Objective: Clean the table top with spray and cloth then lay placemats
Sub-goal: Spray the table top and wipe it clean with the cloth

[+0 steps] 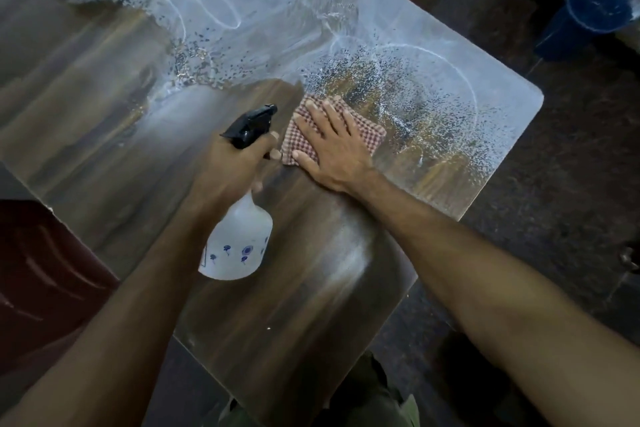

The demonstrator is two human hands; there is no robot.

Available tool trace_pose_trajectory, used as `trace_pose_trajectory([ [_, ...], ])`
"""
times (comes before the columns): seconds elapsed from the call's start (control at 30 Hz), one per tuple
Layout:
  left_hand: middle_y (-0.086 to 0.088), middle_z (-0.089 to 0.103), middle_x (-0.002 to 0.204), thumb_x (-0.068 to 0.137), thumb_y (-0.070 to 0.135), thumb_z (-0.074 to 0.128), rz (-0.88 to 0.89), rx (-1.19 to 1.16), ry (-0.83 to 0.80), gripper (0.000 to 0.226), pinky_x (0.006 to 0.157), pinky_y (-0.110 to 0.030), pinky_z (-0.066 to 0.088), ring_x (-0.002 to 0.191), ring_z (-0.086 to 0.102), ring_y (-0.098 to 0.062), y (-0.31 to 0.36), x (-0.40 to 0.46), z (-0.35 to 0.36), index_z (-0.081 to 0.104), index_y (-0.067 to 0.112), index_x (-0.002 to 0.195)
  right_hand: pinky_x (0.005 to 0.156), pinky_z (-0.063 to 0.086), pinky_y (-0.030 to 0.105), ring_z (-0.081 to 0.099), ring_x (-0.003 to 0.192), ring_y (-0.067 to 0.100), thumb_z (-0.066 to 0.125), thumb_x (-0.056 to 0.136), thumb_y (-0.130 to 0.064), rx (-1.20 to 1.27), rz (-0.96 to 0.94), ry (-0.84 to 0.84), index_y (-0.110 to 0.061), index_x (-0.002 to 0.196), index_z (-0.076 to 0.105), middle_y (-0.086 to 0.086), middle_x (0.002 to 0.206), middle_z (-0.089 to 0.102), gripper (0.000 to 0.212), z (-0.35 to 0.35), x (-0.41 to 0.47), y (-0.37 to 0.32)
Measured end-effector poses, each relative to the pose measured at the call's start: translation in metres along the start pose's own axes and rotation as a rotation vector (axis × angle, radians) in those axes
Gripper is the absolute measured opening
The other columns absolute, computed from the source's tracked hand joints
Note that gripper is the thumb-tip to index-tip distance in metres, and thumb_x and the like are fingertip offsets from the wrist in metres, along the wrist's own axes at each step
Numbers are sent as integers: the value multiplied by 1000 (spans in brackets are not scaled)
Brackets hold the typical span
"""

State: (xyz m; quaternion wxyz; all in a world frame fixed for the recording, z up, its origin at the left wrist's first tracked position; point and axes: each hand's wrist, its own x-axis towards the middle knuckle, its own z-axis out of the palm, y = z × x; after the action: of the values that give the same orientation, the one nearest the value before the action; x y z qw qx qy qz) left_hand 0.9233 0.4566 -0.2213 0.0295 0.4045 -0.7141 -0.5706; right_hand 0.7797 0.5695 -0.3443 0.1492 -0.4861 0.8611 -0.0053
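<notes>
Flat palm on checked cloth, spray bottle gripped above a wet wood-grain table.

The right hand lies with fingers straight and spread, pressing a folded red-and-white checked cloth onto the glossy dark table top, at the near edge of a speckled patch of droplets. The left hand curls round the neck of a translucent white spray bottle with a black trigger head, just beside the cloth. Pale dried rings mark the far surface. The rounded right corner is bare; a blue bucket sits on the floor beyond.
</notes>
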Motion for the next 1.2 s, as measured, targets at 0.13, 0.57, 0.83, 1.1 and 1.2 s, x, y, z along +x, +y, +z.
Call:
trace_pose_trajectory([
  [0.13,-9,73,97,97,24,60,-25,-31,33,38,46,-26,46,40,51,-5,6,-6,8,57,13,133,122,-5,50,0,153,27,18,99,-63,12,-123,6,-28,159,10,5,167,3,70,9,-35,-1],
  [0.57,-5,74,89,97,25,61,-7,-10,56,27,47,-23,42,38,48,-15,11,2,32,61,18,123,122,-2,54,-1,153,31,16,98,-64,65,178,60,-26,159,7,10,166,1,73,-11,13,55],
  [0.83,-6,74,91,97,26,61,0,-18,-5,31,51,-27,44,36,46,-15,24,10,60,62,8,123,122,11,52,14,152,30,25,99,-61,66,-51,-9,-27,157,22,7,165,16,67,34,-138,38],
  [1.1,-7,73,87,97,22,61,18,-40,-21,32,50,-28,42,34,45,-14,27,5,79,62,6,124,122,-4,53,-4,153,27,11,95,-69,11,298,46,-28,159,6,9,167,-2,76,10,-105,141],
  [1.2,-8,73,88,97,22,61,26,-35,-34,37,52,-30,42,35,46,-15,26,1,86,60,6,129,121,-3,56,-3,153,31,13,95,-68,85,387,82,-23,159,12,12,166,1,78,4,-82,127],
])
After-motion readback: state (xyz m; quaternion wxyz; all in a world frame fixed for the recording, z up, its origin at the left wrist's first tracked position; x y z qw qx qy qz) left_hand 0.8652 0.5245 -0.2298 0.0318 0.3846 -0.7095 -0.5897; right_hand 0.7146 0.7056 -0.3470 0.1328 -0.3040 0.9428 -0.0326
